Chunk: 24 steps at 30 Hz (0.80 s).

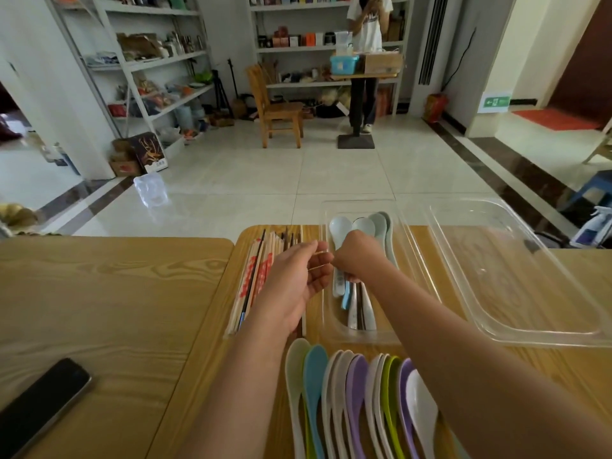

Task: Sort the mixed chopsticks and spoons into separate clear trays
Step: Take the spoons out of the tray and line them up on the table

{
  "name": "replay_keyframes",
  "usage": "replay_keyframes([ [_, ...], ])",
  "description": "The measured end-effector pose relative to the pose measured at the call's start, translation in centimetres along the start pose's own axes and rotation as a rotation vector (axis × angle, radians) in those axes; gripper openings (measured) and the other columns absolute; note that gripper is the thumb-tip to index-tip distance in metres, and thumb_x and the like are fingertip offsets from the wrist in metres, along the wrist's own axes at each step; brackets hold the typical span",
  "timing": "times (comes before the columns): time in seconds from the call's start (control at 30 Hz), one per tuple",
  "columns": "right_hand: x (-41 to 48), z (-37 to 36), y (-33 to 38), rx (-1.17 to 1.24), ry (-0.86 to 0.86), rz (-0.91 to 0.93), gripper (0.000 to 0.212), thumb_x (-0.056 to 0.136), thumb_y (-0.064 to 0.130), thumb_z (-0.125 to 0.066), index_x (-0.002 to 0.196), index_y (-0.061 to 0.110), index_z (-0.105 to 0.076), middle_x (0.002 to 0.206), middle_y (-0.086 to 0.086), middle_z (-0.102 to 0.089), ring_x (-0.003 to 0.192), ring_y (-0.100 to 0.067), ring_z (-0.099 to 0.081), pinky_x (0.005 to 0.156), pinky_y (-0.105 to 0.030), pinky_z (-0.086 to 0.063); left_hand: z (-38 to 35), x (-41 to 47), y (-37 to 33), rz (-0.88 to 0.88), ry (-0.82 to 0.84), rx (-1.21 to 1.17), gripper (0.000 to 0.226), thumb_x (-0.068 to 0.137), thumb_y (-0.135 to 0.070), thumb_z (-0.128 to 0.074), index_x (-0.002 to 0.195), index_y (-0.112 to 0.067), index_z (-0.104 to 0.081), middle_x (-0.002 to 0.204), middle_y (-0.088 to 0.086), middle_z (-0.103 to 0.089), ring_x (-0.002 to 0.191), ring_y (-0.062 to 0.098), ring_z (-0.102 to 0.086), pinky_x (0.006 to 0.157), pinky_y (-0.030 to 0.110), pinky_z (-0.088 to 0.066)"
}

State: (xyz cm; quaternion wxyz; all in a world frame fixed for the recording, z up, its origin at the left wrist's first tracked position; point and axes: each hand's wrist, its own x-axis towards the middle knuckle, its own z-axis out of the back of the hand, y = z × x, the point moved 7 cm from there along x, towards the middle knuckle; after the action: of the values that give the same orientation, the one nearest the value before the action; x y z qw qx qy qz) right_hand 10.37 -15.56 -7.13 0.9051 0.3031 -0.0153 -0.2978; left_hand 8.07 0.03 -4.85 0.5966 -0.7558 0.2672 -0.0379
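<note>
Wooden tabletop is carrying the whole setup, with shelving and a tiled floor lying beyond it. A person is working over three clear trays: the chopstick tray at left, the middle tray with pale spoons and a few dark sticks, and a wide empty tray at right. A row of coloured spoons is lying along the near edge.

Right hand is reaching down into the middle tray, fingers curled closed around something at the spoon handles; probably one of the handles, though the knuckles are hiding the contact. Left hand is hovering open, palm up, between the chopstick tray and the middle tray, gripping nothing that can be seen.

Judgement: the step in hand is pulling stray pieces out of the middle tray. Lifting lengthwise, along the handles, should be keeping the stacked spoons from shifting; the open left hand is well placed for taking a handover.

Near ends of the coloured spoons are being cut off by the frame. A phone is lying at far left.
</note>
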Motion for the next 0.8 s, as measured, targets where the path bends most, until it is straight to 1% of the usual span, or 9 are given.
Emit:
replay_keyframes([
  [0.13,-0.2,0.4,-0.5,0.126,0.000,-0.023,0.009,0.083,0.002,-0.050,0.075,0.004,-0.054,0.061,-0.009,-0.060,0.045,-0.017,-0.056,0.042,-0.022,-0.043,-0.1,-0.5,-0.1,-0.002,0.005,-0.010,0.023,0.103,-0.022,-0.047,0.106,-0.008,-0.065,0.086,0.006,-0.068,0.075,0.015,-0.063,0.070,0.028,-0.053],
  [0.2,-0.5,1.0,-0.7,0.156,-0.005,-0.040,0.008,0.085,0.002,-0.054,0.076,0.004,-0.055,0.060,-0.009,-0.059,0.045,-0.017,-0.055,0.041,-0.022,-0.042,-0.2,-1.1,-0.1,-0.004,-0.001,-0.006,0.022,0.103,-0.022,-0.048,0.104,-0.009,-0.066,0.086,0.006,-0.068,0.076,0.016,-0.063,0.071,0.029,-0.053],
  [0.33,-2.7,3.0,-1.4,0.250,-0.003,-0.057,0.012,0.087,0.012,-0.066,0.083,0.004,-0.058,0.064,-0.009,-0.060,0.048,-0.018,-0.054,0.043,-0.024,-0.043,-0.8,-3.2,-0.4,-0.014,0.010,0.013,0.022,0.102,-0.021,-0.049,0.103,-0.009,-0.066,0.086,0.007,-0.069,0.077,0.017,-0.063,0.073,0.030,-0.053],
  [0.4,-5.7,4.6,-2.4,0.355,-0.003,-0.054,0.018,0.086,0.016,-0.072,0.085,0.001,-0.062,0.060,-0.008,-0.059,0.044,-0.017,-0.052,0.044,-0.025,-0.042,-1.4,-4.9,-0.9,-0.038,0.023,0.003,0.022,0.102,-0.021,-0.048,0.104,-0.008,-0.066,0.087,0.008,-0.069,0.076,0.017,-0.063,0.072,0.031,-0.052],
  [0.5,-12.5,6.7,-5.7,0.538,-0.004,-0.059,0.023,0.086,0.015,-0.074,0.084,-0.007,-0.068,0.053,-0.009,-0.055,0.041,-0.017,-0.047,0.047,-0.027,-0.041,-2.9,-8.6,-0.3,-0.047,0.057,-0.073,0.023,0.102,-0.021,-0.047,0.105,-0.006,-0.065,0.084,0.007,-0.069,0.072,0.016,-0.063,0.069,0.029,-0.051],
  [0.57,-17.7,7.5,-8.9,0.616,-0.026,-0.074,0.023,0.088,0.013,-0.072,0.085,-0.009,-0.068,0.051,-0.008,-0.053,0.040,-0.016,-0.044,0.043,-0.026,-0.038,-4.1,-11.5,1.7,-0.007,0.092,-0.181,0.024,0.102,-0.022,-0.048,0.101,-0.007,-0.066,0.080,0.007,-0.068,0.067,0.014,-0.063,0.066,0.028,-0.051],
  [0.67,-24.6,8.2,-13.7,0.649,-0.056,-0.120,0.024,0.090,0.012,-0.069,0.085,-0.012,-0.067,0.053,-0.010,-0.051,0.041,-0.015,-0.042,0.041,-0.025,-0.035,-6.5,-15.6,6.4,0.103,0.149,-0.258,0.023,0.101,-0.023,-0.050,0.100,-0.007,-0.066,0.080,0.008,-0.068,0.066,0.014,-0.063,0.062,0.026,-0.052],
  [0.73,-27.8,8.9,-16.5,0.633,-0.087,-0.162,0.024,0.091,0.014,-0.068,0.086,-0.010,-0.068,0.056,-0.012,-0.053,0.041,-0.014,-0.041,0.040,-0.024,-0.036,-8.2,-17.6,9.2,0.163,0.195,-0.224,0.024,0.101,-0.024,-0.050,0.100,-0.006,-0.066,0.080,0.009,-0.068,0.067,0.015,-0.063,0.063,0.026,-0.052],
  [0.8,-29.7,9.5,-18.8,0.622,-0.128,-0.189,0.024,0.092,0.016,-0.068,0.087,-0.007,-0.068,0.057,-0.012,-0.054,0.041,-0.013,-0.042,0.041,-0.024,-0.037,-9.7,-18.9,10.8,0.176,0.236,-0.180,0.025,0.102,-0.025,-0.049,0.102,-0.006,-0.067,0.081,0.008,-0.068,0.068,0.015,-0.063,0.064,0.026,-0.052],
])
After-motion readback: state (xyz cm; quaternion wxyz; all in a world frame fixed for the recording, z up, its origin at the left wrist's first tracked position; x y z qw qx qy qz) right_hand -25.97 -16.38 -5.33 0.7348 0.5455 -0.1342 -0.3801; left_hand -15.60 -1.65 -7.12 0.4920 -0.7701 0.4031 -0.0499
